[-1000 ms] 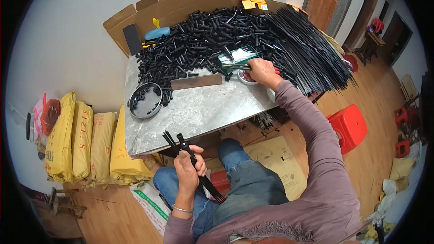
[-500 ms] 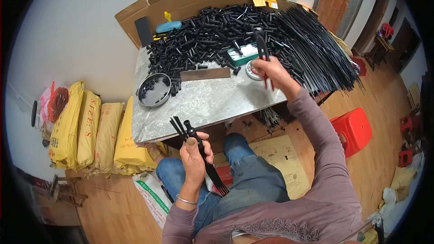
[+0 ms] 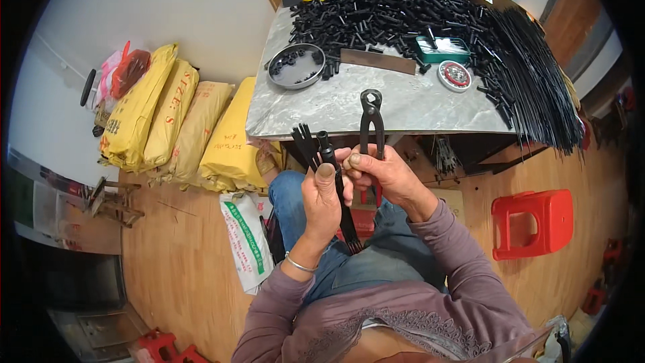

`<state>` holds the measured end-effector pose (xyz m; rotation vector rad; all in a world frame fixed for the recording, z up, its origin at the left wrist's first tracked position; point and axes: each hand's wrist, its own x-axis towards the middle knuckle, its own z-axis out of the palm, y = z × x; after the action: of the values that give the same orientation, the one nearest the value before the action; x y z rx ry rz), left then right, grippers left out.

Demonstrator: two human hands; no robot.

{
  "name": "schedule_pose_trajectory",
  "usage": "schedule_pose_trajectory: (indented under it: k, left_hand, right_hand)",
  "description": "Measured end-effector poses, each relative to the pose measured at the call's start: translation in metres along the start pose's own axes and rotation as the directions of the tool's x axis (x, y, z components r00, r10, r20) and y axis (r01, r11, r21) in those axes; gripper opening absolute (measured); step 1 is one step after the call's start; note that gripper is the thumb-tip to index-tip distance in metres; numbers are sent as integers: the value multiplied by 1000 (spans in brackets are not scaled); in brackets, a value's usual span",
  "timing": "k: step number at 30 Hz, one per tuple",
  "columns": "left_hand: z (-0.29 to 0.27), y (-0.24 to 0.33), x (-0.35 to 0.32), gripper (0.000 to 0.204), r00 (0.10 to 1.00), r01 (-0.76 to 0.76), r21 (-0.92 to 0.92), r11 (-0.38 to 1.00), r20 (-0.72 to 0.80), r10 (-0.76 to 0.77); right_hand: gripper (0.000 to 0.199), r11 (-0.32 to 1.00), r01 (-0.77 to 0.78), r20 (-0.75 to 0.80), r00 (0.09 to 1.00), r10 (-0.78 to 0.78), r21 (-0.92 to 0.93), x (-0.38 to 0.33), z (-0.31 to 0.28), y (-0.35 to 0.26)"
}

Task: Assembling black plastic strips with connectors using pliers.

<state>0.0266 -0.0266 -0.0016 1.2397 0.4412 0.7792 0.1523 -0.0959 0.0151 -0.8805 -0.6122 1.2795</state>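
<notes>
My left hand (image 3: 321, 205) is closed around a bundle of thin black rods (image 3: 306, 144) and a black tubular fitting (image 3: 324, 140), whose end stands up above the thumb. The rods' other ends reach down over my lap. Close beside it on the right, my right hand (image 3: 395, 178) grips a pair of pincers (image 3: 371, 117) with dark metal jaws pointing up and red handles at the bottom. Its thumb and forefinger pinch together next to the fitting; whatever is between them is too small to make out. Both hands are in front of the table's near edge.
On the marbled table (image 3: 390, 104) lie a heap of black tubular pieces (image 3: 396, 17), long black rods (image 3: 537, 81), a round metal tray (image 3: 297, 84) of small parts, a flat bar (image 3: 377, 60), a green box (image 3: 440, 57) and a round tin (image 3: 453, 75). Yellow sacks (image 3: 138, 104) and a red stool (image 3: 531, 195) flank it.
My right hand has come back from over the round tin to beside the left hand, bringing the pincers. The left hand still holds the rods and fitting. The view has shifted.
</notes>
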Motion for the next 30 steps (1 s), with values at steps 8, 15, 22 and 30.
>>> schedule_pose_trajectory:
  k: [8,15,22,30]
  left_hand:
    - [-6,0,-11,55,999,-38,52,998,-31,40]
    - [-12,-8,-7,52,992,-59,150,987,-98,74]
    - [-22,-1,-1,62,998,53,-36,998,-29,-54]
    - [-28,-5,1,63,1000,22,9,1000,-1,-22]
  right_hand:
    - [18,981,87,-198,973,-122,-176,2,30,10]
    - [13,435,226,-169,695,-699,-872,16,41,24]
    - [16,930,74,-294,937,-188,-360,23,19,19]
    - [19,976,155,-148,973,-178,-154,4,32,27]
